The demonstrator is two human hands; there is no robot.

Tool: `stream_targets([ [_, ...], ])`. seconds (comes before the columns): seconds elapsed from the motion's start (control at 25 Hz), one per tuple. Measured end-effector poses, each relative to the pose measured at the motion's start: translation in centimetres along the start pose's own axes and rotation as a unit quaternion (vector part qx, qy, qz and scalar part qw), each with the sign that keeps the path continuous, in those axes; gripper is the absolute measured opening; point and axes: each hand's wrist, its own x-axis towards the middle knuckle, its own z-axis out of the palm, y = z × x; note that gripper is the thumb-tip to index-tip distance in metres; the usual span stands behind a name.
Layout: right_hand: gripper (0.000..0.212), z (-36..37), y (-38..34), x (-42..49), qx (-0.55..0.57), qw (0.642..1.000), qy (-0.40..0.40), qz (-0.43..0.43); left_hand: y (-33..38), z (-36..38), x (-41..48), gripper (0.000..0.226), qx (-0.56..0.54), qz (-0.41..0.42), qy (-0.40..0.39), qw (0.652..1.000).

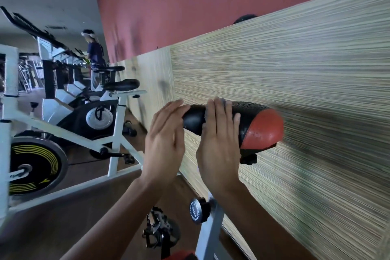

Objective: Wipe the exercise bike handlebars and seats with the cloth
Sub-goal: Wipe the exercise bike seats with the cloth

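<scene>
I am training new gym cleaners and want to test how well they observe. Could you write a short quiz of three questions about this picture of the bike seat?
1. True or false: the seat under the hands is black with a red rear end.
2. What does the left hand touch? A) the narrow front tip of the seat B) a pedal C) a handlebar
3. Which hand lies across the middle of the seat?

Key: 1 true; 2 A; 3 the right hand.
</scene>
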Motion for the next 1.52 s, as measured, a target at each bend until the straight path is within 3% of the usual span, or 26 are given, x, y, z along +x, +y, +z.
stream_targets([
  [0.08,0.058,-0.6,0.6,0.1,-0.039,0.998,-0.026,-0.041,0.2,0.9,-0.5,0.037,0.050,0.100,-0.024,0.993],
  [0.2,0.070,-3.1,4.6,-0.1,-0.101,0.991,-0.061,-0.063,1.0,1.6,-1.1,0.041,0.107,0.147,-0.039,0.982],
  [0.36,0.058,-3.3,4.8,-0.4,-0.100,0.992,-0.045,-0.054,2.1,2.5,-2.3,0.063,0.274,0.141,-0.063,0.949],
  [0.44,0.055,-3.6,6.1,-0.3,-0.106,0.991,-0.041,-0.072,2.4,3.0,-2.8,0.068,0.319,0.128,-0.077,0.936],
  [0.56,0.056,-4.9,7.9,-0.2,-0.075,0.997,-0.003,-0.011,2.8,3.5,-3.1,0.073,0.376,0.113,-0.096,0.915],
  [0.64,0.047,-4.8,7.9,-0.5,-0.041,0.999,0.000,-0.017,3.3,4.2,-3.4,0.079,0.407,0.119,-0.104,0.900],
  [0.72,0.040,-4.6,8.4,-0.7,-0.015,0.998,-0.006,-0.060,3.8,4.7,-3.7,0.083,0.415,0.128,-0.116,0.893],
  [0.88,0.039,-4.5,10.4,-0.1,0.110,0.993,0.028,0.018,4.0,5.2,-3.8,0.089,0.428,0.126,-0.123,0.886],
  [1.0,0.037,-4.4,11.1,-0.6,0.119,0.992,0.017,-0.048,4.0,5.2,-3.7,0.091,0.429,0.126,-0.124,0.886],
  [1.12,0.039,-4.7,11.6,0.0,0.203,0.978,0.022,0.029,4.1,5.3,-3.5,0.093,0.434,0.124,-0.132,0.883],
  [1.24,0.039,-4.9,11.9,-0.3,0.179,0.984,0.005,-0.012,4.2,5.4,-3.5,0.094,0.436,0.120,-0.133,0.882],
  [1.36,0.041,-5.1,11.7,0.0,0.196,0.980,0.005,0.046,4.2,5.2,-3.4,0.092,0.425,0.120,-0.139,0.886],
  [1.52,0.037,-4.2,10.0,-0.8,0.119,0.992,0.035,-0.004,3.9,4.6,-3.3,0.080,0.397,0.136,-0.135,0.897],
])
